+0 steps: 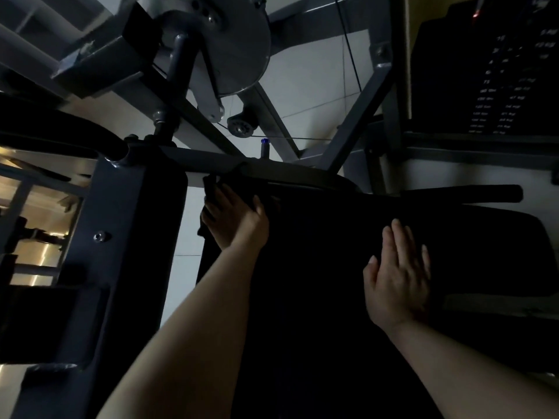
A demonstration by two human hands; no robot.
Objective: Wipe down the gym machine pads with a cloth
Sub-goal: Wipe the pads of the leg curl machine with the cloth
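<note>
Head view: left hand [234, 217] grips dark cloth [217, 189]; right hand [399, 273] lies flat on smooth black pad [317, 267].

The left hand [234, 219] holds a cloth [217, 189] at the pad's [332, 297] far left corner; the right hand [399, 273] lies flat on the pad, right of it. A pulley wheel [230, 40] stands behind.

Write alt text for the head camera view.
A person's left hand holds a dark cloth at the top edge of a black gym machine pad, while the right hand rests flat on it. Grey steel frame, a pulley wheel and a weight stack surround it in dim light.
</note>
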